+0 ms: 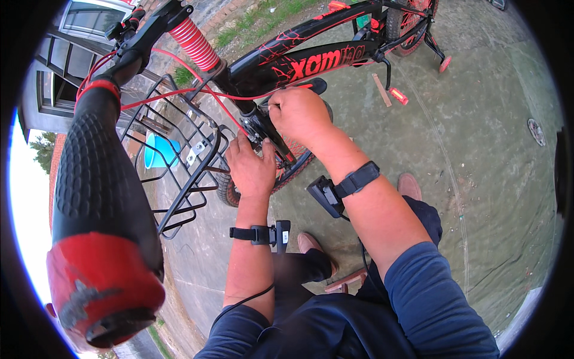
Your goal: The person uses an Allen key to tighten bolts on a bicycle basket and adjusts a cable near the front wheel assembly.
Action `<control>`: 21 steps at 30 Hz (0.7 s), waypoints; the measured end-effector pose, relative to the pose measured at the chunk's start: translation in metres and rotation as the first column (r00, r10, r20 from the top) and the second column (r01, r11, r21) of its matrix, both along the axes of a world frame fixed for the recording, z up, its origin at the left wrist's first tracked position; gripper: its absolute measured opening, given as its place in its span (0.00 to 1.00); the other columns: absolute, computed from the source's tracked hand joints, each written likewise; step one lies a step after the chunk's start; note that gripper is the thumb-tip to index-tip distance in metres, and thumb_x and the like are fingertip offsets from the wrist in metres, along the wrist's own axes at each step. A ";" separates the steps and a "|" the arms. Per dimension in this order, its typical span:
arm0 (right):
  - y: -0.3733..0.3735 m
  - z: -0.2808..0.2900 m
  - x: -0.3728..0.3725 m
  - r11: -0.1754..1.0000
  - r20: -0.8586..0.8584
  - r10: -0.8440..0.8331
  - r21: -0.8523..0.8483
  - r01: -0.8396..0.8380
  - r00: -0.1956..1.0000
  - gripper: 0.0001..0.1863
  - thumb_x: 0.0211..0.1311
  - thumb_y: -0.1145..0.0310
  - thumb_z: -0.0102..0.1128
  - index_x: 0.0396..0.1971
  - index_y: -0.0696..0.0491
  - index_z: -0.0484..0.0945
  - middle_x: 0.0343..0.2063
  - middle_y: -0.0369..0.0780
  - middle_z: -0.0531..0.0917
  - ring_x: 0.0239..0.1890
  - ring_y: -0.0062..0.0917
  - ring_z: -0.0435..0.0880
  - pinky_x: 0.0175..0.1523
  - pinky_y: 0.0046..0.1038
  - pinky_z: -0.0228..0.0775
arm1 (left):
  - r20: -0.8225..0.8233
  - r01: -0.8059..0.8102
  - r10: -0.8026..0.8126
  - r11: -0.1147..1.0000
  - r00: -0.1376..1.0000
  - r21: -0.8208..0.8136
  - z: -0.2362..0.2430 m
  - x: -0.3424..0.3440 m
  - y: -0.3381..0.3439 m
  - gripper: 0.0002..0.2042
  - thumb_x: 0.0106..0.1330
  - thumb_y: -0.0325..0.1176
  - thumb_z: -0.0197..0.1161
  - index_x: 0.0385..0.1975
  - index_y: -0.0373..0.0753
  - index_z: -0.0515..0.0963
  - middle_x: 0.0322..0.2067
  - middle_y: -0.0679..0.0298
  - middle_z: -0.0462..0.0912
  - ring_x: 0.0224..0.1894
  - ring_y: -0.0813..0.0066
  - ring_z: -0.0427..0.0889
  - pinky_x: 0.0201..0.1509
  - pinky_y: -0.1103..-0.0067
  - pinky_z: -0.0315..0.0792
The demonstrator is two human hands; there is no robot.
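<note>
"Outdoors, grey-green ground (478, 179) is spreading below; what are the bare fingers doing?"

"Left hand (251, 170) is touching the black metal brake mechanism (258, 127) just ahead, fingers parted; right hand (302, 116) is showing curled fingers farther right. Whether they're gripping, I can't tell."

"And beyond?"

"The black-and-red bicycle's (311, 69) fork (286, 152) is slanting down rightward, beside a black wire basket (190, 185)."
</note>
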State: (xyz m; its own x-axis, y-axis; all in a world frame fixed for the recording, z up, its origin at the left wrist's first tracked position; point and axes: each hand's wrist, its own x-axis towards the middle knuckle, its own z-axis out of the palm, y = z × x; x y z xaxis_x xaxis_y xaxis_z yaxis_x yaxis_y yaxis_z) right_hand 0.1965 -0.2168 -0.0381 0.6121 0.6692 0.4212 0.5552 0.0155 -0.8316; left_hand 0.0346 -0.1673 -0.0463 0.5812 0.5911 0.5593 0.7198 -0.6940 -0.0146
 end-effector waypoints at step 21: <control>-0.013 -0.013 -0.018 0.890 -0.027 0.123 -0.439 -0.123 0.992 0.09 0.49 0.69 0.59 0.29 0.53 0.85 0.30 0.48 0.85 0.37 0.43 0.85 0.43 0.42 0.78 | 0.009 -0.015 0.015 1.000 1.000 -0.008 0.001 -0.003 -0.001 0.26 0.61 0.41 0.64 0.50 0.24 0.73 0.45 0.44 0.77 0.49 0.45 0.74 0.55 0.60 0.69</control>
